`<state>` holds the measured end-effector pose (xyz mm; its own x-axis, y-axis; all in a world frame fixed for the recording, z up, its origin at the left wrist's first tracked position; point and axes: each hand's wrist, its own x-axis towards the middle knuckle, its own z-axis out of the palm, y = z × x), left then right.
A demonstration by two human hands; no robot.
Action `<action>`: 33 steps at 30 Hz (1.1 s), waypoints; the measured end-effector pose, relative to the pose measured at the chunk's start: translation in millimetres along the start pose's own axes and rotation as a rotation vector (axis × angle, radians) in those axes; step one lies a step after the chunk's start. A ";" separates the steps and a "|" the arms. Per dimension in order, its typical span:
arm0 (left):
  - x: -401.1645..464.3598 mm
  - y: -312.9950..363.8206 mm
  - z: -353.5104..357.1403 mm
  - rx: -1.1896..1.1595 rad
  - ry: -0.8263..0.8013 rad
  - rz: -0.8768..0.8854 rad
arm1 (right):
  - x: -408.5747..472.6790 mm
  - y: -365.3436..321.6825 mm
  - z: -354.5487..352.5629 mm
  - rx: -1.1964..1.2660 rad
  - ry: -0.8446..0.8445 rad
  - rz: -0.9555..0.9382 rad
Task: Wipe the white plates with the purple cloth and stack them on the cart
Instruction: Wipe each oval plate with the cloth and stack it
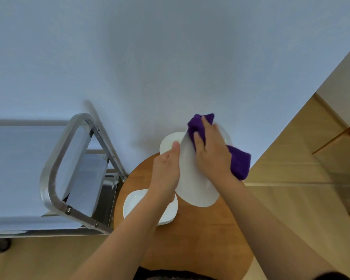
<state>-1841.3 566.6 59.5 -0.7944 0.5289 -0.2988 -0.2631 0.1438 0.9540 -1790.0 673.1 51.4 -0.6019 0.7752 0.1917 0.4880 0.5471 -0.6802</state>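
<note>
Our right hand (211, 152) presses the folded purple terry cloth (238, 160) flat against the upper face of a white rounded-square ceramic plate (194, 184), fingers spread over the cloth w/ the thumb on the near side. The cloth sticks out past the fingertips at the far end & bunches out to the right of the wrist. Our left hand (167, 170) grips that same plate by its left edge, thumb lying along the face. We hold the plate tilted, lifted off the round brown wooden table (200, 239). Behind it, a 2nd white plate (167, 141) peeks out at the table's far edge; we can't tell if it's touching the held one. A 3rd white plate (148, 207) lies flat on the table under our left forearm. To the left stands the metal cart w/ a tubular steel handle (55, 170), just beside the table, against a pale wall (170, 57). Wood-look floor (303, 158) on the right.
</note>
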 end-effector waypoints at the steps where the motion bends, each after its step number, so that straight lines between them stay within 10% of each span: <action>1: 2.1 -0.4 -1.1 0.003 0.022 0.000 | -7.8 -2.1 7.6 0.029 -0.031 -0.006; 13: 17.7 3.2 -17.2 -0.154 0.086 -0.133 | -80.5 0.4 22.7 0.125 -0.166 -0.287; 22: 23.2 6.2 -21.9 0.074 -0.059 -0.195 | -77.8 54.1 0.8 -0.311 -0.148 -0.790; 29: 28.0 18.6 -32.6 -0.222 -0.224 -0.384 | -81.6 23.8 -0.7 -0.033 -0.034 -0.614; 33: 40.1 2.8 -56.4 -0.049 -0.157 -0.386 | -65.9 6.3 -26.0 0.813 -0.170 0.207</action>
<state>-1904.8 541.1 48.8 -0.5402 0.5658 -0.6230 -0.5536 0.3187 0.7694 -1730.8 633.7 52.8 -0.6688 0.7413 -0.0567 0.0321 -0.0474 -0.9984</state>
